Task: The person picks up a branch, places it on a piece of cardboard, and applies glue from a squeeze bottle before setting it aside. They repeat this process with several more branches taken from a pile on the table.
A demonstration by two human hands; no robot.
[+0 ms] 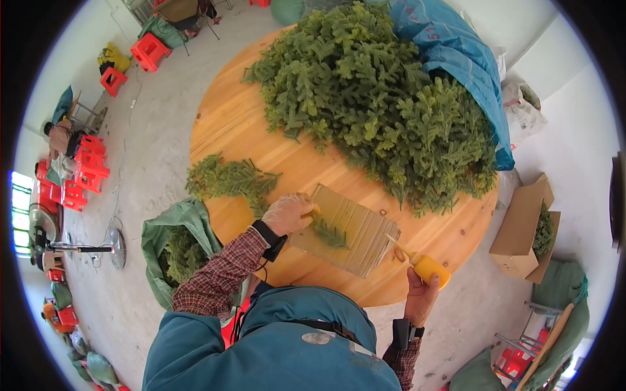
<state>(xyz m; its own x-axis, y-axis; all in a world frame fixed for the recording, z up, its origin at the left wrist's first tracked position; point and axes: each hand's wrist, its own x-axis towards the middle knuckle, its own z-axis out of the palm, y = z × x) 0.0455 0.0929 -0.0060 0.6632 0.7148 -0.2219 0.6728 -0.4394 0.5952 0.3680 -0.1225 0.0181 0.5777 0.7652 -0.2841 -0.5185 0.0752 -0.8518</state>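
Beside the cardboard (362,234), the right hand (421,296) clasps the bottle (430,269), probably light, squeezable and best held mid-body; I cannot tell whether the left hand (289,214) pinches the nearby sprig (332,235).

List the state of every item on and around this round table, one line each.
Left hand: curled at the small sprig; grip unclear
Right hand: closed around the yellow bottle
Yellow bottle: tilted, nozzle toward the cardboard sheet
Cardboard sheet: flat on the table
Small sprig: over the sheet
Greenery heap: loose, piled
Blue bag: open, against the heap
Green sack: open, greenery inside
Cardboard box: open, greenery inside
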